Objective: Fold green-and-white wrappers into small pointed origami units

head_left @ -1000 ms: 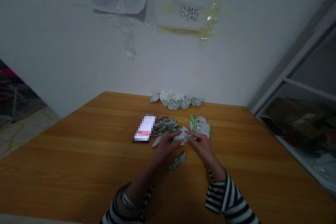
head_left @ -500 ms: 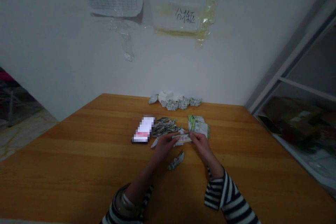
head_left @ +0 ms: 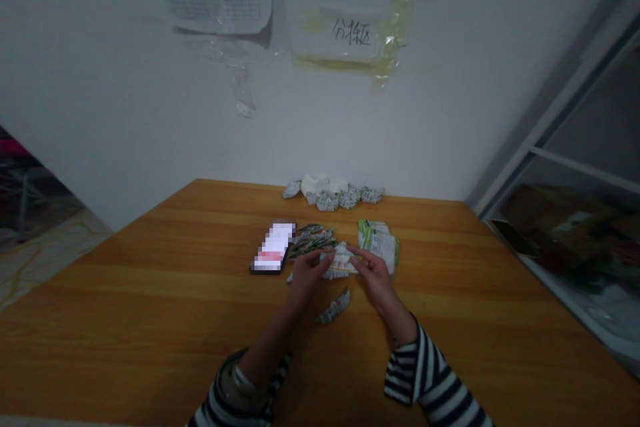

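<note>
Between my two hands is a small printed paper piece (head_left: 341,263), whitish with orange along its lower edge. My left hand (head_left: 307,275) pinches its left end between thumb and fingers. On the other end, my right hand (head_left: 374,275) has thumb and fingers closed. Behind and left of the paper lies a pile of folded green-and-white printed strips (head_left: 313,240). One separate folded strip (head_left: 334,307) rests on the table nearer to me. Just beyond my right hand sit flat green-and-white printed sheets (head_left: 383,245), stacked loosely.
A phone with a lit, blurred screen (head_left: 274,247) lies left of the pile. Crumpled printed papers (head_left: 327,197) line the back of the wooden table (head_left: 165,267) against the wall. To the right stands a shelf frame (head_left: 575,167) holding boxes.
My right hand has shifted slightly left, its fingers spreading a little along the paper. The held paper now faces me more and shows more of its surface. My left hand moved slightly left.
</note>
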A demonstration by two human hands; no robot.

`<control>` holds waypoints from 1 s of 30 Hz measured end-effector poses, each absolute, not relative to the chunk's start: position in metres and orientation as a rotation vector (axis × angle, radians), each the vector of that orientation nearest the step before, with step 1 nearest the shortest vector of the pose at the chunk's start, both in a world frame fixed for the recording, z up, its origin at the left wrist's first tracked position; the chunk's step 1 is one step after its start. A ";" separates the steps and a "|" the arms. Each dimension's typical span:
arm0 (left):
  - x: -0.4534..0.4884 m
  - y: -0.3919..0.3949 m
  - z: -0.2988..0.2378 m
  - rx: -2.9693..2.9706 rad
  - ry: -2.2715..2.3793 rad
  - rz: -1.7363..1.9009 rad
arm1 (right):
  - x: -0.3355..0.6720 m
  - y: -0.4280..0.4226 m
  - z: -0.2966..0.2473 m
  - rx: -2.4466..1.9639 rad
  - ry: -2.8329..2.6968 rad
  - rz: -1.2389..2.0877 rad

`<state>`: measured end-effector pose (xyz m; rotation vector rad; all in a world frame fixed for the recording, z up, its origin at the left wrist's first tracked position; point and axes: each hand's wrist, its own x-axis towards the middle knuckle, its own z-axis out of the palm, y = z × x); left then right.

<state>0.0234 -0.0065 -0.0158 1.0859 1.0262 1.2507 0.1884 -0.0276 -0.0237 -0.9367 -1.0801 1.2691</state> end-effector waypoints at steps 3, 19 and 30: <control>0.021 -0.005 -0.017 1.092 1.035 1.245 | 0.189 -0.027 -0.023 -0.895 -1.069 1.293; 0.019 -0.009 -0.006 1.274 1.031 1.179 | 0.205 -0.017 -0.029 -1.085 -1.021 1.072; 0.022 -0.009 -0.009 1.138 1.064 1.257 | 0.196 -0.020 -0.034 -1.086 -1.047 1.005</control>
